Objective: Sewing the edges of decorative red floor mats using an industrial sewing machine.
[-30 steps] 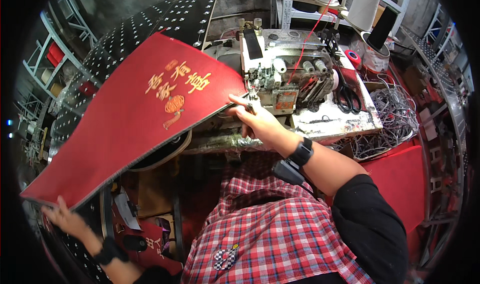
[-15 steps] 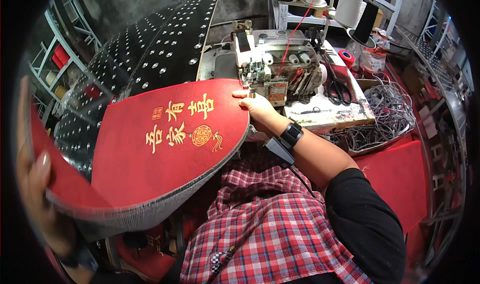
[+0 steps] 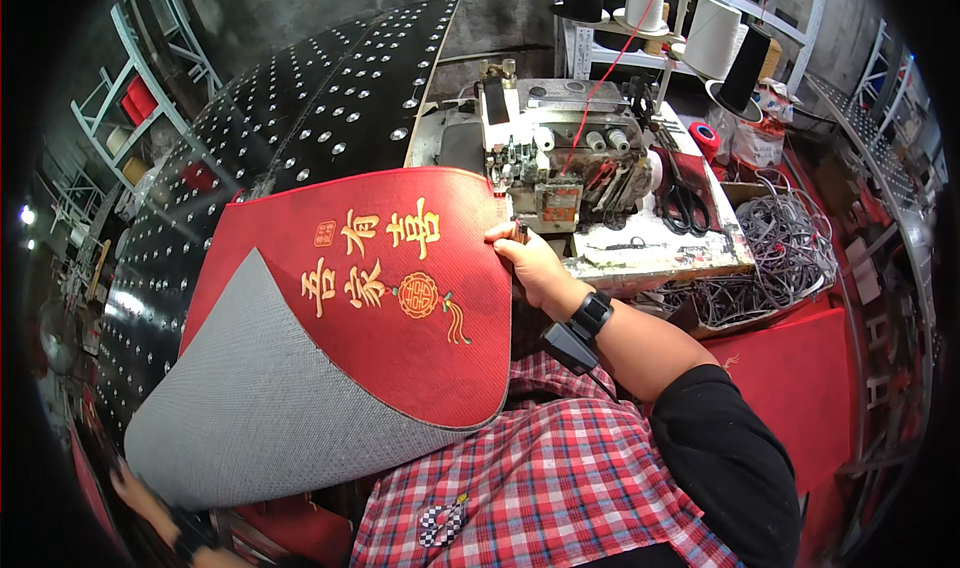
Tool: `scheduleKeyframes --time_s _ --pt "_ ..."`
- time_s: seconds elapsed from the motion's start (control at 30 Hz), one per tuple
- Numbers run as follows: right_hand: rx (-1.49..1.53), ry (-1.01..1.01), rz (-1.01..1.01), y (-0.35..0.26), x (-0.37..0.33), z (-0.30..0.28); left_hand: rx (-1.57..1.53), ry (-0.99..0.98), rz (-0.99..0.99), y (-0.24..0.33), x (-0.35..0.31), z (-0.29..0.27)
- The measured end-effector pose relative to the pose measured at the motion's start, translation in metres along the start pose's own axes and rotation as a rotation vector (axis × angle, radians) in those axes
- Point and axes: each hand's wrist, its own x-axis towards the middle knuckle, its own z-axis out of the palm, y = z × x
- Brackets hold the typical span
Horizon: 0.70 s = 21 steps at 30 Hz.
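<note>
we have a red mat (image 3: 455,353) spread in front of us, its upper right corner right at the working end of a worn sewing machine (image 3: 545,183). gold characters and a round, tasselled emblem decorate the red face. the lower left part is folded up and over, so its grey woven backing (image 3: 255,398) shows and covers some of the red. the rounded lower edge reaches in front of our checked red garment (image 3: 520,458).

our right hand (image 3: 540,268) is at the mat's right edge, just below the machine, with bent fingers and with thumb and forefinger over the red face; we cannot tell whether it pinches the edge. a black watch (image 3: 592,314) circles that wrist. our left hand (image 3: 142,498) is down at the dim lower left, beside the folded backing, too blurred for us to tell whether it grips.

behind the mat stands a black panel (image 3: 340,88) with rows of shiny dots. right of the machine we see black scissors (image 3: 684,203), a red spool (image 3: 705,140) and a box of tangled grey strands (image 3: 785,243). a red thread (image 3: 612,63) slants down to the machine.
</note>
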Motion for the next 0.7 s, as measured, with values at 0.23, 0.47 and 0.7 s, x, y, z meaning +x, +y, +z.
scheduleKeyframes --time_s 0.23,0.47,0.7 --pt "-0.065 0.065 -0.086 0.008 0.005 0.000 -0.935 -0.130 -0.697 -0.006 -0.138 0.002" --pt "-0.388 -0.078 -0.089 -0.002 -0.021 0.001 -1.001 -0.089 -0.624 0.031 -0.167 0.050" --pt "-0.452 -0.237 0.118 -0.017 -0.041 -0.001 -1.100 -0.211 -0.692 0.029 -0.175 0.091"
